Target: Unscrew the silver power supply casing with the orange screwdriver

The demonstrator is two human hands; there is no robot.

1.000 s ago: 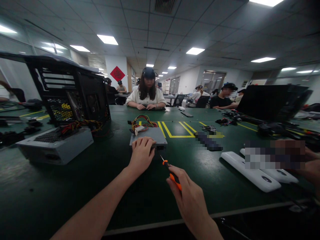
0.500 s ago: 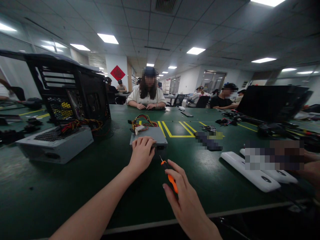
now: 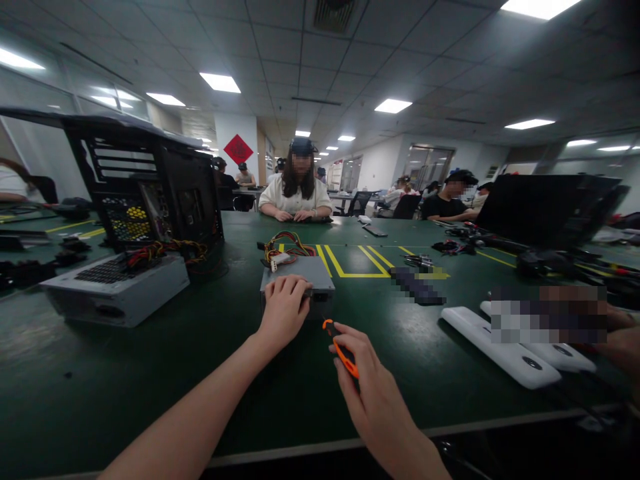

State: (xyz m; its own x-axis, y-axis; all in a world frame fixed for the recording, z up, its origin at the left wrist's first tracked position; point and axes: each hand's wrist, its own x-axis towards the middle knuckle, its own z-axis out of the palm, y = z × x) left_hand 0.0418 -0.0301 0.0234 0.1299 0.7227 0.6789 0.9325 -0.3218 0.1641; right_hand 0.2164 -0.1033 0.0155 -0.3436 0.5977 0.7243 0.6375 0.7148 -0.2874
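A grey computer power supply (image 3: 320,272) lies on the green table straight ahead, its bundle of coloured cables piled at the far side. My left hand (image 3: 283,313) presses on its near side, thumb and fingers curled against the casing. In my right hand (image 3: 373,383) is an orange and black screwdriver (image 3: 346,357), held between thumb and fingers. Its tip points away from me, toward the front face of the power supply; whether it touches I cannot tell.
To the left, a second power supply (image 3: 150,293) sits before an open black computer case (image 3: 193,187). White elongated devices (image 3: 500,347) lie at right, near another person's hand. A dark monitor (image 3: 530,207) stands beyond. Across the table sits a person (image 3: 300,190).
The screwdriver has shifted in my right hand, and my thumb has closed in against its handle. My left hand stays on the power supply. The view has tilted slightly.
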